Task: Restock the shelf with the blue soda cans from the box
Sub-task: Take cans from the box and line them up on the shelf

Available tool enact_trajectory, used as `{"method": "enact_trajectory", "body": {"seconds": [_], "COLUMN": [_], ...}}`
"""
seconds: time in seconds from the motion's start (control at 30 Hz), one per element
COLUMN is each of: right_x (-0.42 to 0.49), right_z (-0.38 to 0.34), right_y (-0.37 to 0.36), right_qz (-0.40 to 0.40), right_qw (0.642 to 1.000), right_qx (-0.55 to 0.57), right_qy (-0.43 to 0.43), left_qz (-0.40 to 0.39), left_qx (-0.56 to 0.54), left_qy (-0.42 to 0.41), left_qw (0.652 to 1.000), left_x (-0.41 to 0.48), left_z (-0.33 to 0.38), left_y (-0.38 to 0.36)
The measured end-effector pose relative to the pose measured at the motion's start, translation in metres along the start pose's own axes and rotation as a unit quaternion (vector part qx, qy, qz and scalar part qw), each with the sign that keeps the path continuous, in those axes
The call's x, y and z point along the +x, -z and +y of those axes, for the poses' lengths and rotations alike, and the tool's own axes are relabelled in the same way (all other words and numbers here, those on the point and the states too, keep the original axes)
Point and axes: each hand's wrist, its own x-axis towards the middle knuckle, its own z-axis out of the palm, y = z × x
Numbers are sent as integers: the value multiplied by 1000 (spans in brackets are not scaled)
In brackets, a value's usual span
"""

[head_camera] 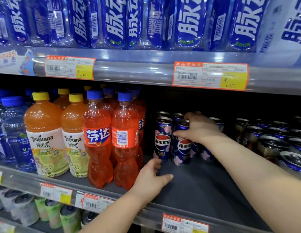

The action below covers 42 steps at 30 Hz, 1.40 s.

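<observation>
Several slim blue soda cans stand in a cluster on the dark middle shelf (pixel 205 187). My right hand (pixel 199 128) reaches in from the right and grips the top of one blue can (pixel 182 147) in the front row. To its left stands another blue can (pixel 162 140). My left hand (pixel 152 179) lies on the shelf just below that can, its fingers curled at the can's base; I cannot tell whether it holds the can. The box is out of view.
Orange soda bottles (pixel 97 140) stand close on the left of the cans, with juice bottles (pixel 45 137) and water bottles beyond. Darker cans (pixel 272 145) fill the right side. The upper shelf edge (pixel 146 71) hangs overhead. Bare shelf lies in front of the cans.
</observation>
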Motion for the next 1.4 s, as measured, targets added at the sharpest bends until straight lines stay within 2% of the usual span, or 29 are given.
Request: {"method": "enact_trajectory", "body": {"seconds": [0.07,0.2,0.63,0.8,0.93,1.03,1.17,1.3,1.4], "right_x": [0,3,-33,-93,-162,-232,-340,-454,-537], "right_z": [-1,2,-10,-20,-23,-16,7,33,52], "right_y": [1,-1,3,12,14,17,30,49,65], "right_qz": [2,-21,14,59,47,46,48,20,32], "right_qw": [1000,1000,994,993,992,986,962,914,870], "right_qx": [-11,12,82,74,46,27,-21,-72,-78], "right_qy": [-16,9,-73,-70,-108,-159,-268,-398,-486], "left_qz": [2,4,-23,-83,-113,-114,-237,-358,-407], "left_qx": [5,12,12,60,46,59,92,153,167], "left_qy": [-1,6,-7,-82,-165,-244,-274,-283,-319], "left_qw": [1000,1000,1000,991,979,961,928,876,839], "left_x": [1,3,-1,-13,-42,-74,-129,-190,-241], "left_z": [0,-1,0,9,15,15,13,23,44], "left_y": [0,0,4,1,-5,-20,-71,-133,-177]}}
